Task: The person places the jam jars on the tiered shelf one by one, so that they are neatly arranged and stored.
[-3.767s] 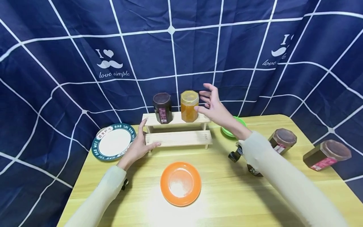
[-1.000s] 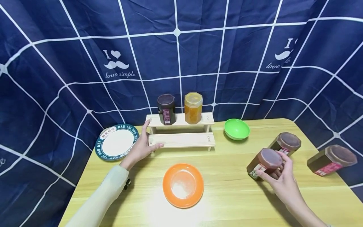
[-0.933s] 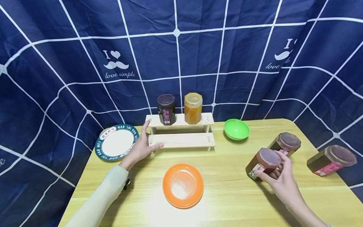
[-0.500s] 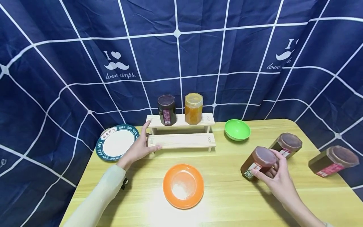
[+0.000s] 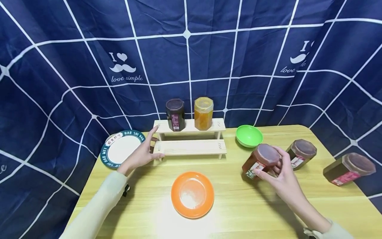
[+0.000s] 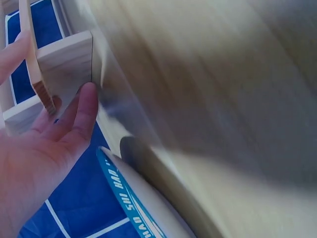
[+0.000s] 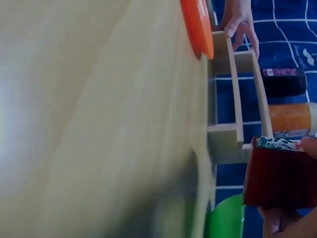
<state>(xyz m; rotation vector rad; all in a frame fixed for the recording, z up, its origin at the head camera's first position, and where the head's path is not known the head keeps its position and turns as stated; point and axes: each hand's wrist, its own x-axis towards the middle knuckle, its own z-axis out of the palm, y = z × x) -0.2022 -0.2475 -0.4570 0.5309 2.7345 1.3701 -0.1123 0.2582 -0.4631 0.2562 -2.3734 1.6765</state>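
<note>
- The person's right hand (image 5: pixel 282 177) is gripping a reddish-brown jar (image 5: pixel 253 162), its fingers clamping round the 3 o'clock side and the thumb pressing nearer 6 o'clock.
- I'm seeing that jar hovering off the tabletop (image 5: pixel 238 205), at 2 o'clock from an orange plate (image 5: pixel 206 199).
- A two-tier wooden rack (image 5: pixel 190 147) is standing at 12 o'clock from the plate.
- The left hand (image 5: pixel 138 157) is resting at the rack's 9 o'clock end, its fingers spreading apart.
- Up on the rack, a blackish jar (image 5: pixel 175 116) is standing to the 9 o'clock side of an amber jar (image 5: pixel 203 114).
- A green bowl (image 5: pixel 249 137) is sitting near the rack's 3 o'clock end.
- A teal-rimmed plate (image 5: pixel 104 156) is lying just beside the left hand, towards 10 o'clock.
- Two brown jars (image 5: pixel 301 152) are standing at 3 o'clock from the gripped one.
</note>
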